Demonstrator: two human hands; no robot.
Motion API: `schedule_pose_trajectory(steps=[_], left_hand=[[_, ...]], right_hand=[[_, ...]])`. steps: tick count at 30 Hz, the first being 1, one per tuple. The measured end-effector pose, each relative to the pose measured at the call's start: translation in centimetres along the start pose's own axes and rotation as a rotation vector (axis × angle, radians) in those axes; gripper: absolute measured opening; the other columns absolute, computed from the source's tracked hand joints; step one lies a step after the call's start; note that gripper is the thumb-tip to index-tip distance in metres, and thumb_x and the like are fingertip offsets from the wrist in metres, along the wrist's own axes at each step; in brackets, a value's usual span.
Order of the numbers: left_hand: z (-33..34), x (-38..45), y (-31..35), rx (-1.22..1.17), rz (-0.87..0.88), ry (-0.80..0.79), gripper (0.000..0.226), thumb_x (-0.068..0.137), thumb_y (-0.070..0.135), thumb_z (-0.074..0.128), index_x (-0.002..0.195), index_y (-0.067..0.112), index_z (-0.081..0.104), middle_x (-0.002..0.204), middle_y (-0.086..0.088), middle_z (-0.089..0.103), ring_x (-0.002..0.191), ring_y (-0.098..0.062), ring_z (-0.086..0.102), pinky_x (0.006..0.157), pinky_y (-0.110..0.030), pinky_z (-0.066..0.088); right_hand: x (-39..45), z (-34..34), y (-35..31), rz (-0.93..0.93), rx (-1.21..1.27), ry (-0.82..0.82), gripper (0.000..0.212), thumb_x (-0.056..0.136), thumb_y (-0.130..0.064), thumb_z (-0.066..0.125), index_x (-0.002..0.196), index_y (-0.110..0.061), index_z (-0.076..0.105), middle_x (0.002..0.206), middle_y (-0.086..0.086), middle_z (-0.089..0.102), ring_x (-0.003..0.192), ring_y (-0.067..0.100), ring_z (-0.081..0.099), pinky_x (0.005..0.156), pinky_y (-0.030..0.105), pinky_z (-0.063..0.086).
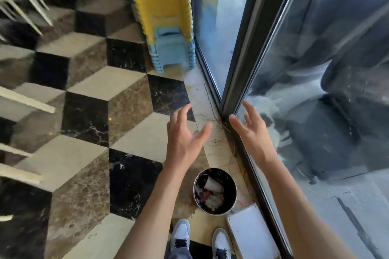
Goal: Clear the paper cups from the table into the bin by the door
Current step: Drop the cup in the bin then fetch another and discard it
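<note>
A small round bin (215, 212) with a dark lining stands on the floor by the glass door, just ahead of my shoes. Inside it lies a white paper cup (213, 184) on its side, on top of other rubbish. My left hand (185, 134) is stretched out above and beyond the bin, fingers spread, holding nothing. My right hand (251, 130) is level with it, close to the door frame, also spread and empty. No table is in view.
The glass door (315, 90) and its dark frame run along the right. A stack of yellow and blue plastic stools (168, 27) stands ahead by the door. A white flat box (250, 235) lies right of my shoes. Chair legs cross the left edge.
</note>
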State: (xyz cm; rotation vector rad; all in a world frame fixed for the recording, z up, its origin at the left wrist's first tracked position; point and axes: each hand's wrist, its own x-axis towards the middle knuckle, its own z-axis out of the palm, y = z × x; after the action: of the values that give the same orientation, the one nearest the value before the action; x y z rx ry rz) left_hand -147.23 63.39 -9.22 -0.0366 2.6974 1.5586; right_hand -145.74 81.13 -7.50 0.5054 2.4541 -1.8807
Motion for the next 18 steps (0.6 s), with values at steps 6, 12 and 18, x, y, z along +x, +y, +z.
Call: schedule_pose_trajectory(steps=[6,12,18], left_hand=[[-11.8,-2.8,12.2,-0.050,0.144,0.149,0.072,0.080,0.063,0.061,0.143,0.042,0.033,0.151,0.006,0.033,0.138,-0.013,0.032,0.105,-0.041,0.038],[-21.2,-6.5,17.8,-0.066,0.206,0.303,0.072,0.078,0.060,0.064,0.141,0.046,0.034,0.150,0.008,0.033,0.134,-0.011,0.034,0.102,-0.041,0.043],[-26.5,-10.9,19.2,-0.046,0.201,0.482,0.072,0.081,0.058,0.066,0.143,0.049,0.030,0.156,0.010,0.027,0.138,-0.010,0.030,0.088,-0.026,0.039]], right_hand=[[-5.3,-1.5,-16.5,-0.270,-0.093,-0.011,0.073,0.091,-0.043,0.062,0.153,-0.028,0.026,0.159,-0.012,0.028,0.141,-0.003,0.023,0.117,0.023,0.023],[-10.3,0.8,-25.4,-0.477,-0.103,-0.107,0.069,0.090,-0.045,0.060,0.150,-0.034,0.027,0.146,-0.034,0.025,0.128,-0.026,0.023,0.102,0.004,0.021],[-13.5,3.2,-30.3,-0.562,-0.128,-0.291,0.080,0.086,-0.057,0.055,0.154,-0.031,0.020,0.160,-0.009,0.029,0.144,0.008,0.030,0.116,0.032,0.030]])
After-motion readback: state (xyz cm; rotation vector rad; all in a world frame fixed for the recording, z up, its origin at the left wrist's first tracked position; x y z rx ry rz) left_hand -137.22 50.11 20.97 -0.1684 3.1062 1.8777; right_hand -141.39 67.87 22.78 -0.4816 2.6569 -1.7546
